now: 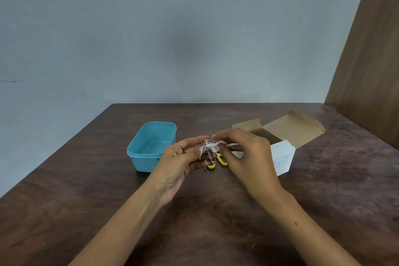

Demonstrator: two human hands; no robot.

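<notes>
Clipper [206, 151] was held in the left hand [180, 158], pinched between thumb and fingertips and lifted above the table [216, 222], near its middle. It was held roughly upright, head end up, with the lever swung out from the body. Metal, small, partly covered by the fingers.

A white wad [213, 145] was pinched in the right hand [245, 153], fingers curled round it, and was pressed against the upper part of the clipper. Whether the wad was cotton or tissue could not be told. Both hands were closed on their items and met tip to tip over the clipper.

Scissors [222, 161] with yellow handles were seen just under and behind the hands. Only the handle loops showed, the blades were hidden, and whether they lay flat on the table could not be confirmed.

A teal tub [142, 163] was placed just left of the left hand, lid off, nothing seen inside. A cardboard box [291, 130] was set behind and to the right of the right hand, flaps open. A white printed sheet [282, 158] was seen in front of the box, near the right wrist. A grey wall [172, 28] was seen behind the table and a wood panel [371, 60] at the right edge.
</notes>
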